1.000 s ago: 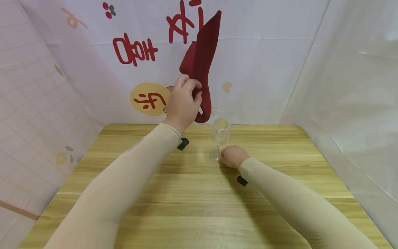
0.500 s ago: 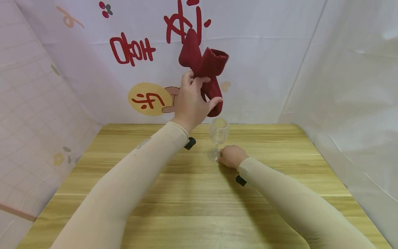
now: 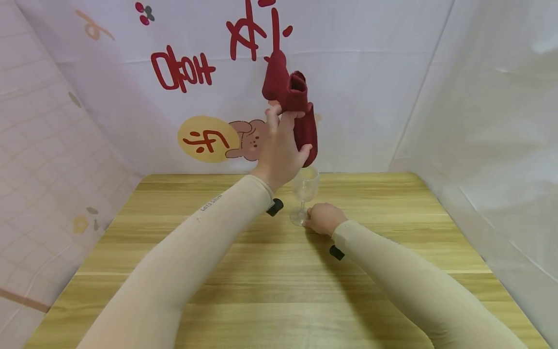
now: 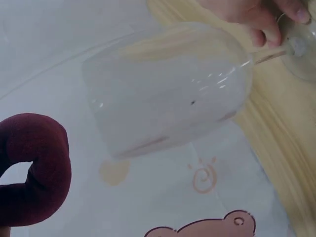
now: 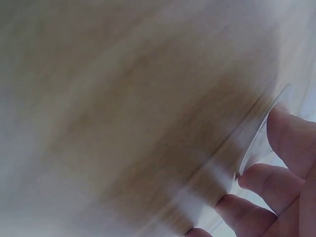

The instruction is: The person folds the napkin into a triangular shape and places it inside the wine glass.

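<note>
In the head view my left hand (image 3: pixel 281 150) holds a dark red cloth (image 3: pixel 307 135) up in the air, above and behind the wine glass (image 3: pixel 305 188). The cloth is bunched, with one end sticking up and a rounded fold hanging on the right. That looped fold of the cloth (image 4: pixel 49 170) shows at the left wrist view's edge, apart from the clear glass bowl (image 4: pixel 168 94). The glass stands upright on the table. My right hand (image 3: pixel 324 219) pinches its round foot; in the right wrist view thumb and fingertips are at the foot's rim (image 5: pixel 257 133).
The wood-grain table (image 3: pixel 279 281) ends just behind the glass. A white printed curtain (image 3: pixel 370 97) with red characters and a cartoon bear (image 3: pixel 253 140) hangs behind it, with pale curtains at both sides.
My left hand has moved right and its thumb has spread. The cloth has gone from a tall upright flap to a lower, folded bunch. The right hand stays at the glass foot.
</note>
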A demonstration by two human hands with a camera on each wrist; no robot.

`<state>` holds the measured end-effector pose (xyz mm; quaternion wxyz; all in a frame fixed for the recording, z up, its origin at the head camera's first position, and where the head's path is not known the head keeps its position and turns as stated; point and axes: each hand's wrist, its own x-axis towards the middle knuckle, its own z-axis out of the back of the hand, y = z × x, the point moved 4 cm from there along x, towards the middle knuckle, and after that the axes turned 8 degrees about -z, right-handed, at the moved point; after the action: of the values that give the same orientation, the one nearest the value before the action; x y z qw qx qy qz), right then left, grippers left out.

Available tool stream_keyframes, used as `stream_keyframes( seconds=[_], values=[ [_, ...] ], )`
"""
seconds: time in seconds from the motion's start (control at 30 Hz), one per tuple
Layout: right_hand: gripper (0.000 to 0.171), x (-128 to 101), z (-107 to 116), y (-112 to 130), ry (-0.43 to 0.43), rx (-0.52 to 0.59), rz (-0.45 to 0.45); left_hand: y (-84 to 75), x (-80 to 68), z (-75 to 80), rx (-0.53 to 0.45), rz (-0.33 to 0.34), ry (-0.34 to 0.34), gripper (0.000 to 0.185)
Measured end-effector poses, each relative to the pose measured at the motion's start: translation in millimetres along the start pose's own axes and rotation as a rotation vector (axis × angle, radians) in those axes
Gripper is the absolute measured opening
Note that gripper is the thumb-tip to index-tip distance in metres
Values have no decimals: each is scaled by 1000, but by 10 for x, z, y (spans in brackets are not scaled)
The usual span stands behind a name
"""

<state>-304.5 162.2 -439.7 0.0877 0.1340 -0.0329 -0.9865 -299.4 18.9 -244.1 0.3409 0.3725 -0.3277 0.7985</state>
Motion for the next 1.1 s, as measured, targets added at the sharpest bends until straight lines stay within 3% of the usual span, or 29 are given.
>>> stream_keyframes(
  seconds=[0.13, 0.5, 0.9, 1.1],
  values=[
    [31, 3, 4, 0, 8, 3, -8, 4, -31, -64, -40, 10, 29, 58],
    [30, -19, 11, 17, 2, -19, 10, 41, -157, -210, 14, -27, 73, 57],
    [29, -27, 16, 15, 10, -15, 3, -20, -251, -310, 50, -2, 161, 57],
    [29, -30, 19, 5, 18, -11, -10, -43, -230, -298, 101, 30, 155, 59]
  ],
)
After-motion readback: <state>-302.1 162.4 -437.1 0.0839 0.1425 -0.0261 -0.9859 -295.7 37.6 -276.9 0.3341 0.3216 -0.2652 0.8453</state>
